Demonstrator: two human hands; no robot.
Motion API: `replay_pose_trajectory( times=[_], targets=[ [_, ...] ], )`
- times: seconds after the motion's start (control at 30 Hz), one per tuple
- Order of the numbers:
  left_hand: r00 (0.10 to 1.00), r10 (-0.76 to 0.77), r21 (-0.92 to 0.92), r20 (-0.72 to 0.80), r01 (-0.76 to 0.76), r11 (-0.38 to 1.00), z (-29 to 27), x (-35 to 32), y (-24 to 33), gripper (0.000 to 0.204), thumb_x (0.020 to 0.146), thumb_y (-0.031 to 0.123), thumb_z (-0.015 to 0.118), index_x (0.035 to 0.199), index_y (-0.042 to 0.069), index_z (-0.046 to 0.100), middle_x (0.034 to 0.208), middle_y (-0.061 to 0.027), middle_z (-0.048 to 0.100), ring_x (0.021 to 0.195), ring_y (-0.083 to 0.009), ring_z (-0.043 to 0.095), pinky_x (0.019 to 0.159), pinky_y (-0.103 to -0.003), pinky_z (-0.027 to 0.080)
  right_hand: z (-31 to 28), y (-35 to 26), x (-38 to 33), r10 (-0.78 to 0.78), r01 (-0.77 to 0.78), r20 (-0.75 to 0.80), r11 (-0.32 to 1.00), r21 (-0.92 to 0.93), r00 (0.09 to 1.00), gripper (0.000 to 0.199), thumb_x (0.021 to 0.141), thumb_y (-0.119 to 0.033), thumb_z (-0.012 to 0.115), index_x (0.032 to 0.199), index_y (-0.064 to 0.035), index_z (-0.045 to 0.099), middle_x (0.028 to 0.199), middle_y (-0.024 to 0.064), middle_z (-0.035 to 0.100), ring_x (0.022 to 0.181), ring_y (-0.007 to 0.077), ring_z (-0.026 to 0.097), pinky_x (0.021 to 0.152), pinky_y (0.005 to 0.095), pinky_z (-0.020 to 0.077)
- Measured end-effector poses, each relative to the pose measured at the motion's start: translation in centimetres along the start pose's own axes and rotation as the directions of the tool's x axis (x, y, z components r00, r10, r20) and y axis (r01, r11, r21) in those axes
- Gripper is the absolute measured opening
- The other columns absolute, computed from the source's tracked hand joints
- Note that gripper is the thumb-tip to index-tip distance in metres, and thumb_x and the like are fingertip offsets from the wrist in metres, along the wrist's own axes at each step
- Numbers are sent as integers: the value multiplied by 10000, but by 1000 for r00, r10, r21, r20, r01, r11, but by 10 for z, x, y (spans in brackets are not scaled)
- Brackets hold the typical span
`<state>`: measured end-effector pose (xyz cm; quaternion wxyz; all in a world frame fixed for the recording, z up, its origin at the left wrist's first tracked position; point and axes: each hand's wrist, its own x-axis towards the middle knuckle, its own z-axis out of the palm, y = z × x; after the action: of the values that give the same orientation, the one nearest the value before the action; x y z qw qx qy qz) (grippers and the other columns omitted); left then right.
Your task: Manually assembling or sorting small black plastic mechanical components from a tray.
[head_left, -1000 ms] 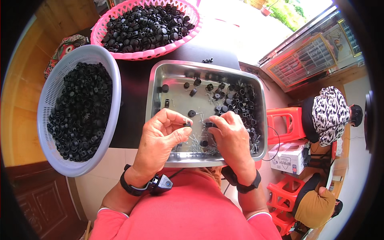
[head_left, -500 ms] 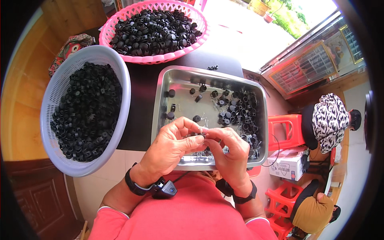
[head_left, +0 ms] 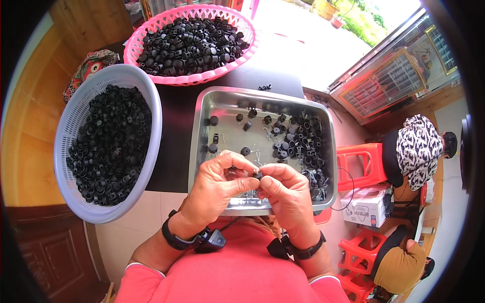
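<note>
Over the near side of a metal tray (head_left: 198, 131), my two hands meet fingertip to fingertip. Between them is a small black plastic part (head_left: 258, 175), largely covered by the fingers. My left hand (head_left: 214, 182) pinches it with thumb and forefinger, the other fingers curled. From the other side, the thumb and forefinger of my right hand (head_left: 287, 191) close on the same part. A tiny light-coloured bit shows at the fingertips, too small to name. Loose black caps and rings (head_left: 298, 144) are heaped at the tray's right, with thin silver screws (head_left: 256, 154) scattered among them.
A pale lilac basket (head_left: 156, 141) of black parts stands at left. Behind it, a pink basket (head_left: 202, 78) holds more. Several tiny black pieces (head_left: 264, 87) lie on the dark table (head_left: 174, 116). Red stools (head_left: 361, 160), a carton (head_left: 366, 207) and two seated people are at right.
Both hands stay together at the tray; the right thumb and fingers have shifted their pinch, and the black part shows more clearly between the fingertips. The view has shifted slightly.
</note>
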<state>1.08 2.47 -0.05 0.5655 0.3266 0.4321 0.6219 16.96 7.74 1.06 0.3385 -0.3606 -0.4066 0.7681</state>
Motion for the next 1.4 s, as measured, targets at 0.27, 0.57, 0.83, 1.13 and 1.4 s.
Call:
replay_pose_trajectory(
  times=[0.27, 0.57, 0.83, 1.13, 1.4],
  targets=[
    [993, 105, 52, -46, -103, 993, 9, -1, -2, 206, 726, -97, 721, 858, 39, 640, 913, 2, 491, 827, -84, 487, 774, -230, 432, -8, 1, 3, 118, -140, 92, 945, 297, 989, 200, 862, -12, 636, 1058, 2, 602, 941, 95, 659, 805, 153, 636, 712, 284, 533],
    [999, 5, 41, -44, -3, 999, 8, -3, 3, 300, 872, -26, 585, 1169, 1, 550, 1095, -70, 541, 1008, -131, 547, 893, -260, 464, -12, -5, 3, 48, -40, -28, 968, 246, 998, 175, 873, -20, 631, 1045, 4, 611, 948, 108, 662, 798, 162, 641, 691, 268, 526],
    [995, -94, -137, 29, 97, 986, -3, -3, 4, 272, 933, 5, 517, 1204, -10, 534, 1107, -119, 615, 949, -134, 611, 838, -260, 513, -10, -5, 2, 26, -14, -51, 976, 216, 998, 175, 873, -18, 632, 1043, 18, 610, 940, 121, 665, 799, 169, 647, 680, 261, 524],
    [990, -131, -226, 41, 137, 964, -6, -3, 1, 253, 874, -39, 593, 1125, -2, 602, 1064, -102, 647, 942, -116, 605, 835, -247, 503, -5, -3, -3, -8, 17, -61, 987, 158, 998, 189, 869, -22, 641, 1049, 26, 610, 930, 105, 663, 798, 160, 645, 683, 255, 516],
    [999, -43, -108, -29, 40, 993, -4, -5, -1, 306, 773, -102, 680, 1050, -1, 597, 985, -70, 626, 905, -114, 594, 824, -245, 496, -4, -2, -5, -40, 44, -58, 996, 81, 998, 173, 865, -2, 637, 1034, 27, 620, 934, 93, 666, 803, 145, 646, 683, 243, 508]
  ],
)
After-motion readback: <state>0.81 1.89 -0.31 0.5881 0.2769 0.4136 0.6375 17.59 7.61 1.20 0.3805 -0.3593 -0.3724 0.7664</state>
